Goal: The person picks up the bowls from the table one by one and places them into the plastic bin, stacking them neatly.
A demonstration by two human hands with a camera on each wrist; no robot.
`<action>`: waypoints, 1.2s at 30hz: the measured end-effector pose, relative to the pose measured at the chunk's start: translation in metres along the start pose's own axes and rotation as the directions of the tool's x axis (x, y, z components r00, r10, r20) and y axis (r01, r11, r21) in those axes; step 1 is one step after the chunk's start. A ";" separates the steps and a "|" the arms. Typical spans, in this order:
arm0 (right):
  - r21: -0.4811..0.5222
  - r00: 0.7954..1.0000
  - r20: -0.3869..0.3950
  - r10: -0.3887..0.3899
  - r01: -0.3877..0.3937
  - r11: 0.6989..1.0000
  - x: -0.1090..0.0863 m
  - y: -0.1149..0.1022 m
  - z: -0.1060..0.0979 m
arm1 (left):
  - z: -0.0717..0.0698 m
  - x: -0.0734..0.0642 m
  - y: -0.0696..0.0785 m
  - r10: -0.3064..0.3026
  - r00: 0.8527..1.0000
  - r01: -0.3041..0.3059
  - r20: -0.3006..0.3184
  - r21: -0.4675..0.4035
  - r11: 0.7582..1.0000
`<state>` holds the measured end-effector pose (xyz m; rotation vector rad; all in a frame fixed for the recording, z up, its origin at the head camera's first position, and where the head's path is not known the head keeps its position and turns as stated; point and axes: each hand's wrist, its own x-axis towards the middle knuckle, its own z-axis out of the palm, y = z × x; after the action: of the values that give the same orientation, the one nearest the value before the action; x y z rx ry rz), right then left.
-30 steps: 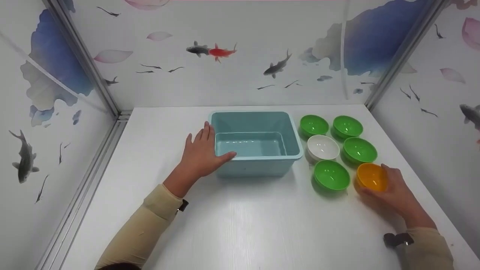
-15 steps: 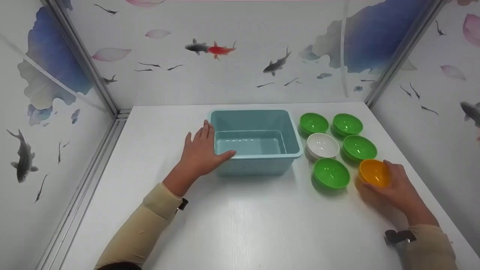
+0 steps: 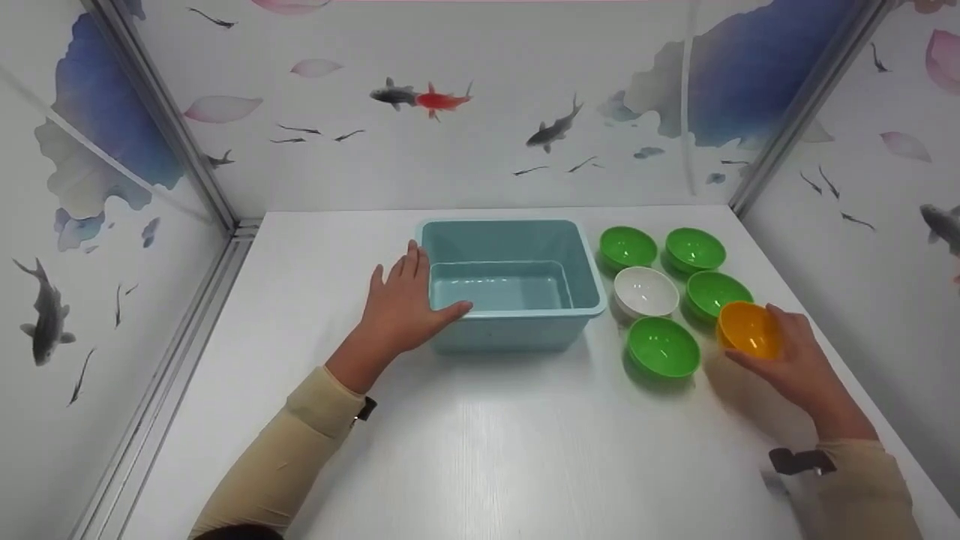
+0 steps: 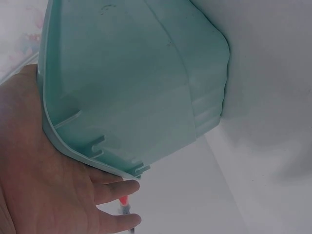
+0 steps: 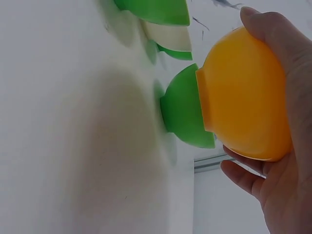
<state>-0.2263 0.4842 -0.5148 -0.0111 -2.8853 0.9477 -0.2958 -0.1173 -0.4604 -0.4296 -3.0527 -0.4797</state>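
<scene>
Leftmost, a beige sleeve (image 3: 289, 450) with a dark strap (image 3: 366, 409) at its cuff slants in from the front edge of the worktop (image 3: 465, 457). Beyond it the left hand (image 3: 397, 311) lies against the left side of a pale blue-green basin (image 3: 510, 334), fingers straight and spread, thumb laid over the front-left corner of its rim; hand and basin sit just as they did half a second ago. The basin stands upright, near the middle of the worktop's back edge.

Just right of it come a green bowl (image 3: 628, 247) towards the back edge, a white bowl (image 3: 646, 292) in front of that, and a nearer green bowl (image 3: 664, 347) in front again. Next, another green bowl (image 3: 695, 250) sits near the back-right corner, with a fourth green bowl (image 3: 716, 295) in front of it. All these have kept their places.

Furthest right, near the worktop's right edge, the right hand (image 3: 799, 367) grips an orange bowl (image 3: 750, 330) between thumb and fingers. This bowl has risen and moved slightly towards the back since the earlier frames; it is tilted, and in the head view now overlaps the fourth green bowl. The right wrist view shows it clear of the worktop; whether the two bowls touch I cannot tell.
</scene>
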 end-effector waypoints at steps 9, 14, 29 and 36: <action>0.023 1.000 0.001 0.003 -0.003 1.000 0.014 -0.024 -0.004 | -0.001 -0.001 0.001 -0.004 1.000 0.004 0.004 0.006 1.000; 0.068 1.000 -0.011 0.003 -0.002 0.998 0.021 -0.043 -0.005 | -0.001 0.000 0.000 0.002 1.000 -0.002 0.000 -0.005 1.000; 0.057 0.991 0.003 -0.133 0.133 0.990 0.046 -0.095 0.000 | -0.002 -0.001 0.001 -0.007 1.000 0.007 0.005 -0.011 1.000; 0.067 0.982 0.021 -0.185 0.184 0.981 0.054 -0.115 0.002 | 0.000 0.000 0.000 -0.002 1.000 0.002 0.004 -0.003 1.000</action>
<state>-0.2769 0.3925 -0.4434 0.2719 -2.8166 1.0121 -0.2958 -0.1177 -0.4602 -0.4288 -3.0568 -0.4837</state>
